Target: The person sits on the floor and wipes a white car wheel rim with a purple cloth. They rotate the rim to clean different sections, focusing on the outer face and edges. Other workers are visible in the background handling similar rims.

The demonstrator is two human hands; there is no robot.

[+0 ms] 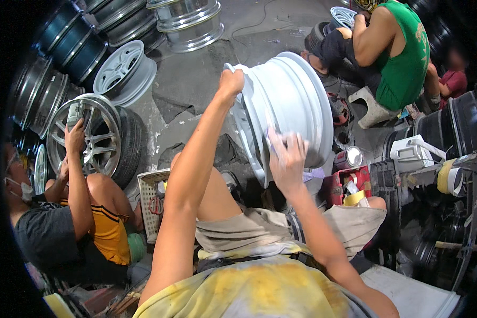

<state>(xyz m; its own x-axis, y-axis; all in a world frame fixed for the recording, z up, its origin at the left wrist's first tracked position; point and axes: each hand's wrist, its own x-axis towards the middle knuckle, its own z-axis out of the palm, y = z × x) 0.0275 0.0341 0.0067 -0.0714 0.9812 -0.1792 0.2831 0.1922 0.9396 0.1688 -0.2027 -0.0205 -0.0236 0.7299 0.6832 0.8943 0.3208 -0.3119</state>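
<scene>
A pale grey wheel rim (281,100) stands on its edge in front of me, its barrel facing right. My left hand (231,84) is closed around the upper left lip of the rim. Against the lower part of the barrel, near the left flange, is my right hand (287,159), with its fingers curled and partly smeared by motion. Whitish dust covers those fingers. Something thin may be pinched between them and the rim, but I cannot make it out.
A co-worker at left holds a grey tool (75,114) by a spoked wheel with tyre (95,138). A person in green (403,58) sits on a stool (368,106) at upper right. Nearby are a plastic basket (151,212), a red crate (334,185), a can (349,158) and stacked rims (191,26).
</scene>
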